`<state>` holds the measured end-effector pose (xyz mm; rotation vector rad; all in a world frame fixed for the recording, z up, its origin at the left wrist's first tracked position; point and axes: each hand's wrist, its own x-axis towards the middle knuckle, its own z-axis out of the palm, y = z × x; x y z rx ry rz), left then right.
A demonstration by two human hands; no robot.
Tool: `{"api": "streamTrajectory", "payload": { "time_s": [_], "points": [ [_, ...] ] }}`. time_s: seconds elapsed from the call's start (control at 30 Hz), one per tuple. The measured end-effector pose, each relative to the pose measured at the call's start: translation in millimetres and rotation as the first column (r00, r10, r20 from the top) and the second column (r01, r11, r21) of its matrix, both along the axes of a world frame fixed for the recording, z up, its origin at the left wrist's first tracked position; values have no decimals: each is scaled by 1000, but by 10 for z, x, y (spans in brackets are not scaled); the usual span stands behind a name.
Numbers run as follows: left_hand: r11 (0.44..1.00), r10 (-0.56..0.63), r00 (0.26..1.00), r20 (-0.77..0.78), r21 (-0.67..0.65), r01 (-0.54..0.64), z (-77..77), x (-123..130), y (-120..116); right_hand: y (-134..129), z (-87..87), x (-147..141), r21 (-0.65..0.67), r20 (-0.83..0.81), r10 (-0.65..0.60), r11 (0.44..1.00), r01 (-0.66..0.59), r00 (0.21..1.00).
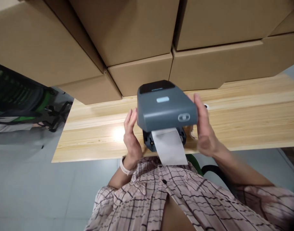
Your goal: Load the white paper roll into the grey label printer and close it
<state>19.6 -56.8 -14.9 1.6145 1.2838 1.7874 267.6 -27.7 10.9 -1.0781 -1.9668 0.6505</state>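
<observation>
A dark blue-grey label printer (164,109) stands near the front edge of the wooden table, its lid raised above a black base. From under the lid a strip of white paper (170,147) hangs toward my body. My left hand (132,136) is at the printer's left side, fingertips against the lid's edge. On the other side my right hand (205,130) presses against the lid's right edge, its fingers stretched out and slightly blurred. A light blue button and an oval emblem show on the lid.
Stacked cardboard boxes (142,73) line the back of the wooden table (252,115). A white cable (193,133) lies right of the printer, partly behind my right hand. Chair legs (59,115) and a person's foot are at the left on the floor.
</observation>
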Motion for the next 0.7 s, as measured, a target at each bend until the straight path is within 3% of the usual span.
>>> {"api": "streamTrajectory", "payload": {
  "time_s": [0.1,0.13,0.3,0.43,0.57,0.7],
  "points": [
    [1000,-23,1000,-21,-18,23,186,-120,236,518,284,-123,347,-73,51,938,-23,996],
    [998,-15,1000,-14,-59,14,196,-145,277,687,378,-175,396,-89,55,918,-15,995],
    [928,52,997,55,-372,-28,-42,-166,269,1348,797,-427,292,-84,-86,950,106,993],
    [859,-26,996,87,-508,67,-151,-153,249,1704,942,-529,261,-50,-122,956,131,991],
    [845,-73,996,-42,-534,40,-18,-170,339,1743,976,-478,291,-3,-109,951,105,994],
    [745,-180,942,-282,-664,-56,198,-197,463,1345,916,-360,490,24,-90,869,66,996]
  ]
}}
